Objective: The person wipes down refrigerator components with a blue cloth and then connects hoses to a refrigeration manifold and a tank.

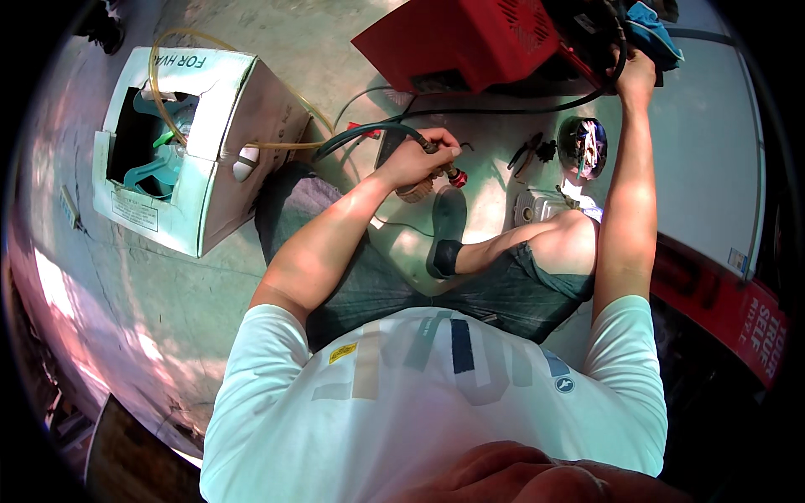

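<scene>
My left hand is closed around a dark hose end fitting with a red knob at its tip. A round, ribbed brown piece shows just under that hand. From there a black hose loops left, then runs across to the red machine. At the machine's right end my right hand is curled by the hose and a dark part. Its fingertips are mostly hidden, and what they grip is unclear. Beside it lies a blue cloth-like item.
On the left stands a white carton holding a clear container with blue handles; a yellowish tube runs from it. Pliers, a round holder with thin items and a metal case lie ahead. A pale panel is at right.
</scene>
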Action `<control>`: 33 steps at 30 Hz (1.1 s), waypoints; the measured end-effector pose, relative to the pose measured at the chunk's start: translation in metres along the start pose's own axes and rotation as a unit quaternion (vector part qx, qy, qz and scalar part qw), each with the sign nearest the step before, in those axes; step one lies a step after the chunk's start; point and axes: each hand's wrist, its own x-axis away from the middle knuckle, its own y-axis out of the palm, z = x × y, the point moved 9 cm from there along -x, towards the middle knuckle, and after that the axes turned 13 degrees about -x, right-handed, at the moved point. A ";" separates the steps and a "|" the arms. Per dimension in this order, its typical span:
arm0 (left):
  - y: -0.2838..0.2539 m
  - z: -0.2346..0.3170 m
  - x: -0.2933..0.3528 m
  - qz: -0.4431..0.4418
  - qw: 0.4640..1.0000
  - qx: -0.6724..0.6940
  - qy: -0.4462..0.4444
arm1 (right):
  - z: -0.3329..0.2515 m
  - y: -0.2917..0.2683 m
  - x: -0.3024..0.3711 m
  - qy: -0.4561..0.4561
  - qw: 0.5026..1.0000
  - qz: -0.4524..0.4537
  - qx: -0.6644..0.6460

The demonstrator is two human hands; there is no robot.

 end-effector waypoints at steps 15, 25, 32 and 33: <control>0.000 0.007 0.001 0.005 1.000 -0.017 0.018 | -0.008 -0.001 0.005 0.028 1.000 -0.011 -0.004; 0.000 0.005 0.001 0.000 1.000 -0.028 0.002 | -0.008 0.000 0.005 0.025 1.000 -0.012 -0.009; 0.000 0.001 0.000 -0.007 1.000 -0.029 -0.001 | -0.012 0.005 0.004 0.010 0.998 -0.057 -0.015; 0.000 0.000 0.001 -0.007 1.000 -0.026 -0.009 | -0.012 0.007 0.004 0.026 0.997 -0.066 -0.036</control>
